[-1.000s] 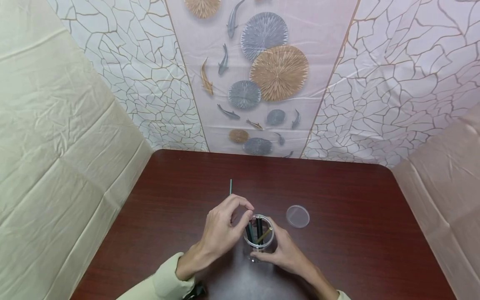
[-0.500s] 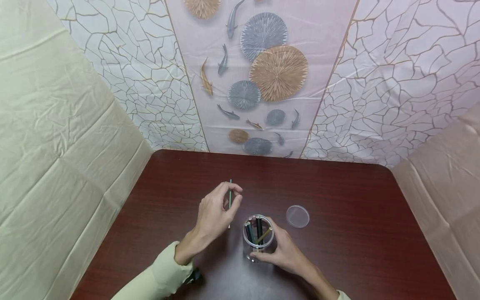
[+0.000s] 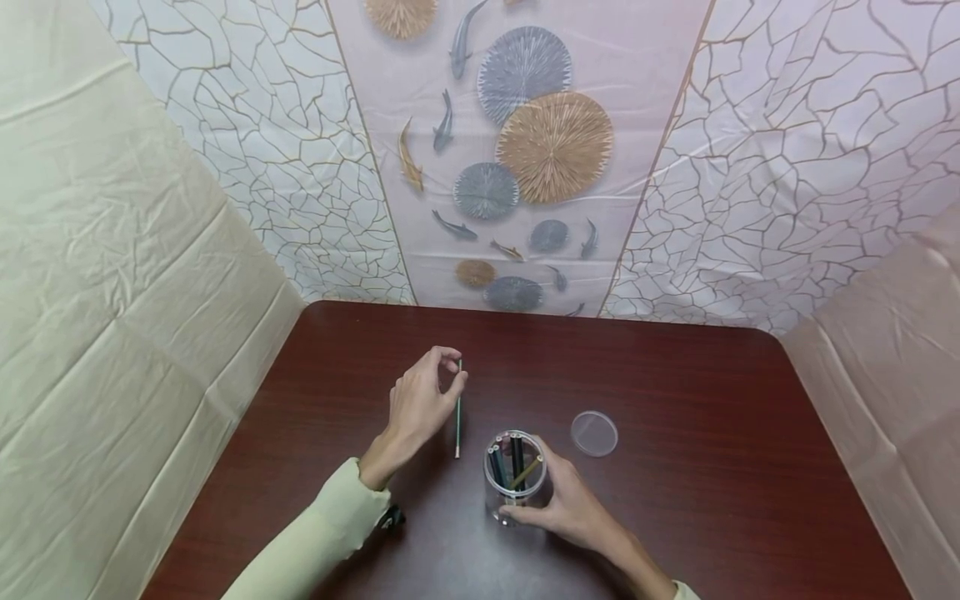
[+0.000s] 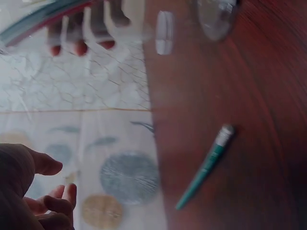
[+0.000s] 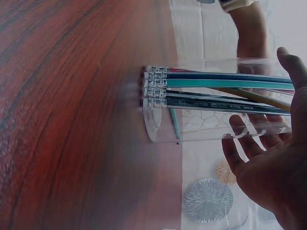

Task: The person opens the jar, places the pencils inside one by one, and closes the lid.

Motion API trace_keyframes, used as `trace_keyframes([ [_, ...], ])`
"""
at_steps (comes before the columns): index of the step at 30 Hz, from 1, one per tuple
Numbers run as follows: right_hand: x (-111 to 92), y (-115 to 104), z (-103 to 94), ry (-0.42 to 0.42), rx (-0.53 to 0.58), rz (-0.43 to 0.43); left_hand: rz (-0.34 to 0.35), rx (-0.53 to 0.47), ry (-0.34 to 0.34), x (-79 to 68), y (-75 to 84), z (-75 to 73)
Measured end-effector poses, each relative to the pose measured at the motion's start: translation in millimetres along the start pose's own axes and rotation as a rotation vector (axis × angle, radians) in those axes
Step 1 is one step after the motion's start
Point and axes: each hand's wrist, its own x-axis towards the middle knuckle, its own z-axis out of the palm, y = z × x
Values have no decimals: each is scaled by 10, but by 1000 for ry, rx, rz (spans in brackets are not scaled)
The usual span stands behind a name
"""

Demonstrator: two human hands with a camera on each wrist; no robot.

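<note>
My left hand hovers over a green pencil lying on the table. Thumb and fingers are apart around the pencil's far end in the head view. In the left wrist view the hand has nothing between its fingertips, and the pencil's metal-banded eraser end shows. To the right, my right hand grips a clear jar that stands upright. Several pencils stand inside it, eraser ends down; they are mostly dark green or black, one yellowish.
A clear round lid lies on the dark red-brown table, right of the jar. A small black object sits by the left sleeve. Patterned cloth hangs behind the table, with pale cloth at the sides.
My left hand has moved from the jar's rim, left and away from me, to the loose pencil, uncovering its near end. My right hand keeps holding the jar in place.
</note>
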Motion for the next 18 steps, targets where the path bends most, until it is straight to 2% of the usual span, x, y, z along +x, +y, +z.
trace_keyframes([
  [7,-4,14,6,1,0,2,-96,113,-89,62,-227,252],
  [13,-14,13,10,7,-2,-3,-119,149,-122,77,-392,445],
  [18,-14,12,11,8,5,-10,-136,151,-132,92,-454,537],
])
